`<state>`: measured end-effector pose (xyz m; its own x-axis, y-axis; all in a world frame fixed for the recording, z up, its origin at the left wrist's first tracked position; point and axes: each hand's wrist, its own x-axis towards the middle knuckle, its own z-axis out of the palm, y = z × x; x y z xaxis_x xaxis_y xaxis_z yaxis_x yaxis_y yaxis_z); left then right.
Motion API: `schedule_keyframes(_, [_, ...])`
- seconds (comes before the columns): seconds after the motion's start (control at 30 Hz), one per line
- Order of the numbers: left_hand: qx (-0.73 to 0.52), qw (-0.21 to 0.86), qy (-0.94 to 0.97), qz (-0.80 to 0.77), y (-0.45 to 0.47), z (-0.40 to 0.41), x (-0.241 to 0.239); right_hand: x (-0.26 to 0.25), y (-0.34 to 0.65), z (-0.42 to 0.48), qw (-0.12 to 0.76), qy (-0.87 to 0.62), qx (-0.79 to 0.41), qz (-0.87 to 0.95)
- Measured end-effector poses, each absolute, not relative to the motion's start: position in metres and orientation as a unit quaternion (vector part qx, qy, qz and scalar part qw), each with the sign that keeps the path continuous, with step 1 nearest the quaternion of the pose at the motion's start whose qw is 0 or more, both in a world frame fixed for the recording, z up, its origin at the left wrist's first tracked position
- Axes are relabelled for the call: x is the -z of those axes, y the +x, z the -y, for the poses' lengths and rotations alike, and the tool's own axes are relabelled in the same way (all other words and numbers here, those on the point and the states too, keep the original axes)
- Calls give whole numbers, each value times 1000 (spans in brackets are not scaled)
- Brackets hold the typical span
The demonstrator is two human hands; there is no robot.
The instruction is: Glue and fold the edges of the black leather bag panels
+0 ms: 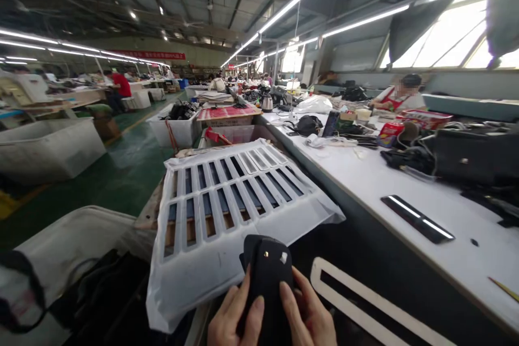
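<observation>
Between my two hands is a black leather-like piece (pixel 270 275) with a rounded end, apparently layered. A small gold stud and a white patch show near its top. My left hand (pixel 239 311) grips its left edge, thumb on the face and fingers along the side. On the right edge, my right hand (pixel 306 311) pinches it the same way. Just beyond lies a white slotted frame (pixel 239 240), its two rows of long openings partly over wood and dark strips. A pale slotted template (pixel 348 297) lies right of my right hand.
A white worktable (pixel 405 189) runs along the right, bearing a glossy black strip (pixel 417 219), black bags (pixel 474 157) and a red can (pixel 390 134). Bins stand left, one (pixel 101 221) with dark material close by. A person in a red apron (pixel 399 98) sits across the table.
</observation>
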<state>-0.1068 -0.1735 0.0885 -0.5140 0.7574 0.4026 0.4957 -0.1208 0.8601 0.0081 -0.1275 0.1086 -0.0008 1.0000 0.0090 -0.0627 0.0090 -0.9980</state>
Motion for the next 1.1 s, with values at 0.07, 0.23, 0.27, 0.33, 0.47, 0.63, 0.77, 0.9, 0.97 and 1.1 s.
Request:
schedule_keyframes(0.07, [-574, 117, 455, -671, -111, 168, -93, -110, 4, 124, 534, -462, -491, 511])
schedule_keyframes(0.23, [-582, 238, 418, -655, -121, 153, -106, -112, -3, 129, 504, -466, -455, 567])
schedule_keyframes(0.27, [-595, 281, 388, -645, -120, 151, -106, -114, -2, 129, 498, -466, -449, 577])
schedule_keyframes(0.33, [-631, 360, 298, -620, -115, 148, -107, -118, -1, 129, 489, -458, -440, 598])
schedule_keyframes(0.47, [-658, 403, 226, -594, -108, 149, -109, -125, 2, 125, 502, -444, -447, 593])
schedule_keyframes(0.63, [-615, 349, 342, -619, -119, 151, -108, -124, 2, 124, 509, -440, -484, 559])
schedule_keyframes(0.77, [-616, 328, 355, -622, -123, 152, -103, -121, 3, 125, 525, -423, -507, 537])
schedule_keyframes(0.9, [-619, 307, 361, -627, -113, 151, -106, -118, 8, 125, 526, -431, -513, 523])
schedule_keyframes(0.97, [-633, 296, 348, -625, -106, 151, -111, -116, 11, 125, 526, -431, -535, 501])
schedule_keyframes(1.1, [-668, 283, 345, -595, -93, 148, -117, -115, 19, 124, 546, -411, -597, 421])
